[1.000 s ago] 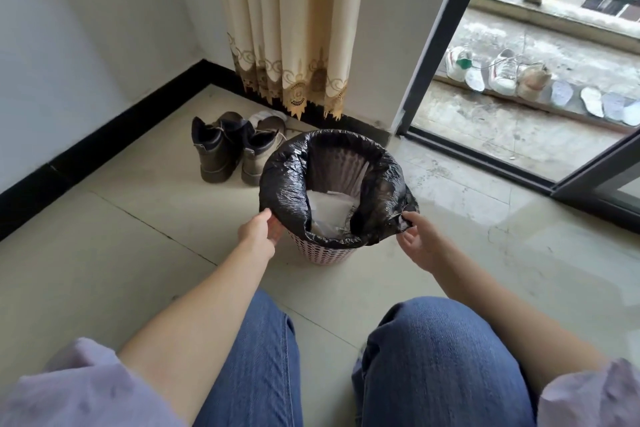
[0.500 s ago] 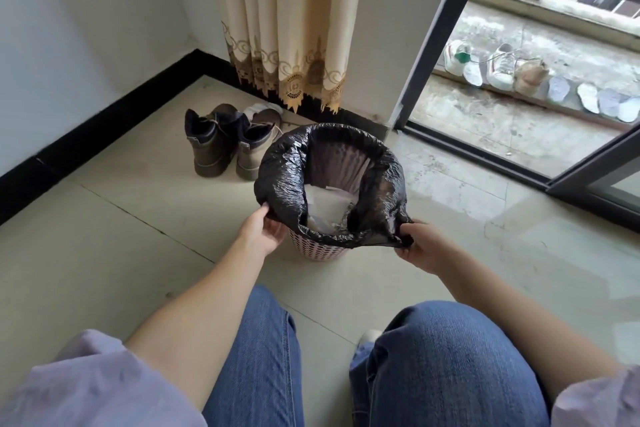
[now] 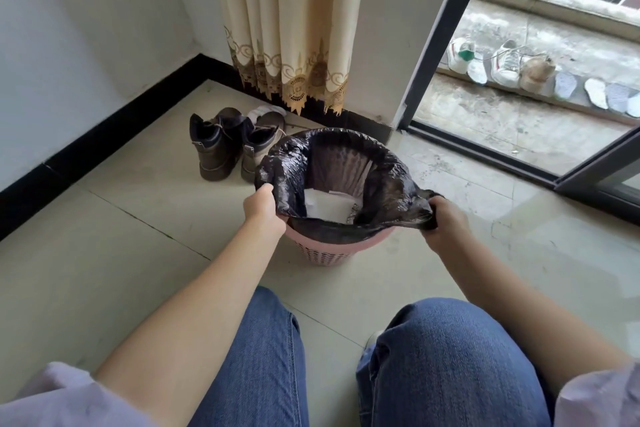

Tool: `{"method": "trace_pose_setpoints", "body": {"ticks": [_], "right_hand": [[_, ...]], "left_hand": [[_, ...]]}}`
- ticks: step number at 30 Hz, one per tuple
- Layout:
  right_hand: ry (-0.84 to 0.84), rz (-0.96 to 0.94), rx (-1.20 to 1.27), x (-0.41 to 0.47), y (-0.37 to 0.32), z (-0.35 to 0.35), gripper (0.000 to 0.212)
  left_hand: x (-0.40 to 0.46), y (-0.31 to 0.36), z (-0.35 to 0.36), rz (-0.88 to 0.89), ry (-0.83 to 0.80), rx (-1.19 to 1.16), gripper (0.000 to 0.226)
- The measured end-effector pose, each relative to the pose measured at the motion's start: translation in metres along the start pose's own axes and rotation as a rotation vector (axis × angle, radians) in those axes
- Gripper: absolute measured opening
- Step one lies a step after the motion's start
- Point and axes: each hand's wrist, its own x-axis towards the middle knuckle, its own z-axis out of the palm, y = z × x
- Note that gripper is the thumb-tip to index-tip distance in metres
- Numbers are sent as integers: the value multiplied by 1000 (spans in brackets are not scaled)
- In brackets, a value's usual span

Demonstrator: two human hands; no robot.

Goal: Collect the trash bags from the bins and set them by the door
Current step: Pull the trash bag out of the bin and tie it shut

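You crouch on a pale tiled floor (image 3: 104,253), with your two knees in blue jeans (image 3: 450,364) at the near edge of the view. At far right, a dark-framed sliding door (image 3: 440,31) stands open to a balcony, where a row of pale shoes (image 3: 502,62) and loose insoles lies along a step. A cream curtain (image 3: 287,17) with a gold patterned hem hangs at far centre, against the white wall. Below it, a pair of dark boots (image 3: 221,149) stands on the floor, just to the left of the bin and behind it. The pink perforated bin (image 3: 322,250) stands on the floor in front of your knees, near the open door. The black trash bag (image 3: 346,156) sits in this bin, and its mouth is pulled up and wide open, so the pink rim shows under it on the near side. Inside the bag you can see white paper trash (image 3: 325,206) at the bottom. Your left hand (image 3: 265,210) has its grip clamped on the left edge of the bag, with the fingers curled over the plastic. Your right hand (image 3: 446,222) has its grip clamped on a bunched piece of the right edge, pulled out to the right past the rim of the bin.
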Motion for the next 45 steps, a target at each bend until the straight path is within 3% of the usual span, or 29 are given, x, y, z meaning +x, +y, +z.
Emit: {"method": "trace_pose_setpoints", "body": {"ticks": [2, 5, 8, 10, 12, 14, 17, 19, 22, 24, 26, 28, 31, 33, 35, 37, 39, 41, 43, 45], "right_hand": [[-47, -83, -143, -6, -5, 7, 19], [-138, -303, -367, -12, -14, 19, 23], [-398, -480, -632, -26, -17, 42, 24], [-605, -498, -849, -39, -12, 58, 45], [-784, -434, -1009, -52, -5, 69, 61], [-871, -429, -1131, -55, 3, 72, 56], [-765, -654, -1278, -44, 13, 71, 37], [-712, -766, -1270, -42, 13, 71, 22], [-750, -751, -1288, -49, 9, 72, 28], [-781, -736, -1386, -53, 9, 72, 30], [-855, -740, -1490, -52, 13, 69, 27], [-884, -736, -1603, -46, 15, 67, 26], [-790, -719, -1685, -35, 19, 67, 24], [-664, -767, -1620, -27, 20, 72, 26], [-543, -774, -1456, -20, 17, 79, 22], [-499, -651, -1245, -22, 13, 90, 21], [-594, -369, -997, -28, 13, 97, 26], [-719, -54, -794, -32, 14, 98, 42], [-821, 41, -896, -31, 14, 93, 52], [-825, -107, -1188, -28, 14, 86, 38]], "left_hand": [[-7, 5, 2, -12, -98, -38, 17], [-9, 6, 6, 104, -274, 70, 22], [-26, -1, 17, 225, -433, 327, 11], [-40, -5, 25, 259, -532, 393, 9], [-54, -5, 30, 200, -667, 342, 17], [-58, -2, 29, 93, -782, 243, 21], [-51, 2, 17, -37, -862, 227, 28], [-41, 1, 9, -58, -767, 188, 30], [-21, -2, -1, -158, -458, -44, 30], [-8, 0, -6, -219, -337, -282, 27], [2, 8, -10, -176, -267, -479, 25], [8, 19, -9, -92, -172, -530, 21], [13, 28, -3, 102, 70, -279, 19], [5, 29, 5, 365, 107, 152, 11], [-14, 26, 12, 597, -18, 615, 18], [-43, 19, 18, 725, -230, 881, 15], [-58, 4, 24, 840, -453, 1020, 16], [-68, -14, 29, 924, -574, 1312, 27], [-73, -28, 27, 994, -625, 1639, 37], [-78, -35, 23, 1026, -768, 1748, 42]]}}
